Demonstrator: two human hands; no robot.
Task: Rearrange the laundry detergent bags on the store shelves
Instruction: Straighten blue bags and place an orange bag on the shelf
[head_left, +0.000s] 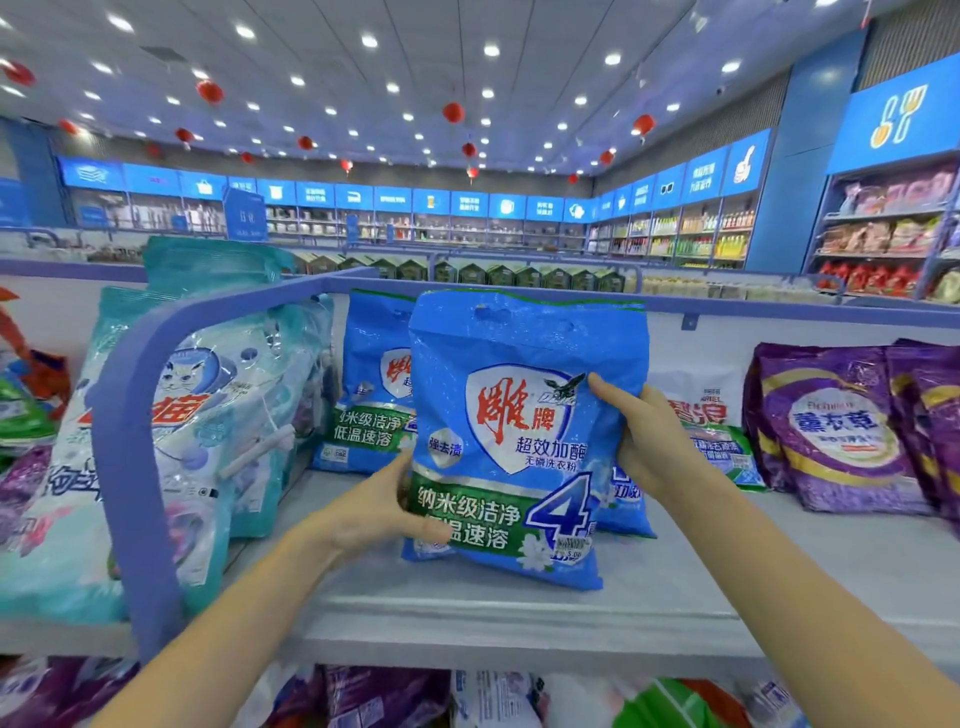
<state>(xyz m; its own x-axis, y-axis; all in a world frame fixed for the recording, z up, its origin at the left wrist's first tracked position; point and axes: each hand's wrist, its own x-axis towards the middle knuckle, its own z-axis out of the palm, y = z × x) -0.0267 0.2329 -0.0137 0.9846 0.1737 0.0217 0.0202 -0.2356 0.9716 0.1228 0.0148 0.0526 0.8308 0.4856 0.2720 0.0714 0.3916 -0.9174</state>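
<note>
Fingers (428, 524) of the left hand (374, 504) and right hand (654, 441) grip opposite edges of the blue detergent bag (519, 441), upright between them (thumbs in front), best lowered squarely before the matching bag (371, 395) beyond.
</note>
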